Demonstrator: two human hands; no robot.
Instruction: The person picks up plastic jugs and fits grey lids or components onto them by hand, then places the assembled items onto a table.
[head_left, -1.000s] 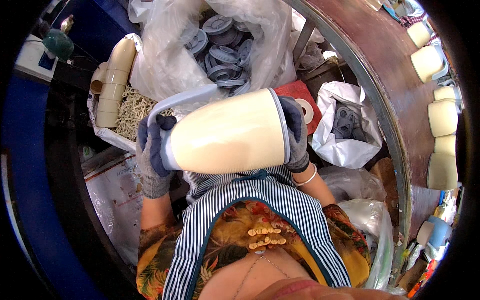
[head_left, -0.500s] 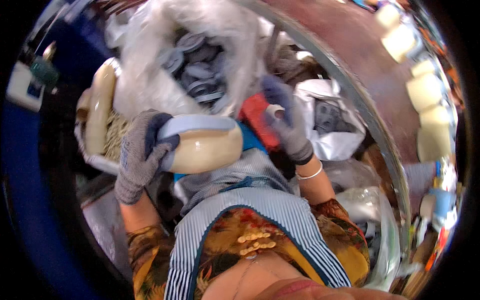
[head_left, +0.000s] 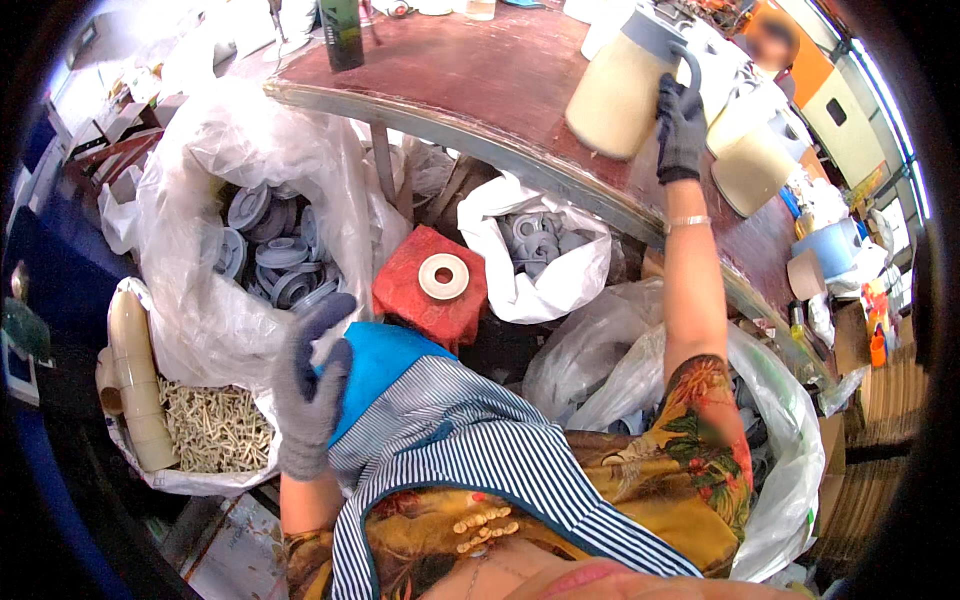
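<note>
My right hand (head_left: 680, 128), in a grey glove, reaches up over the dark red table. Its fingers are closed around the lower part of the handle of a cream jug (head_left: 615, 95) with a blue-grey collar. The jug stands slightly tilted in view; whether its base touches the table I cannot tell. My left hand (head_left: 312, 390), also gloved, is held above my lap beside a blue cloth (head_left: 385, 365). Its thumb and fingers are apart, with nothing between them. Ahead of my lap sits a red block-shaped stand (head_left: 405, 290) with a cream ring (head_left: 443, 276) on it.
A clear plastic bag (head_left: 170, 220) of grey round parts stands at left, above a sack of small screws (head_left: 215, 425) with cream cylinders (head_left: 140, 370). A white bag (head_left: 590, 280) holds grey parts under the table's metal edge (head_left: 480, 145). More cream jugs (head_left: 750, 170) stand at right.
The view has swung right. The cream jug my left hand held over my lap has gone from there, and that hand is open. My right hand has moved from the red stand to a jug at the table.
</note>
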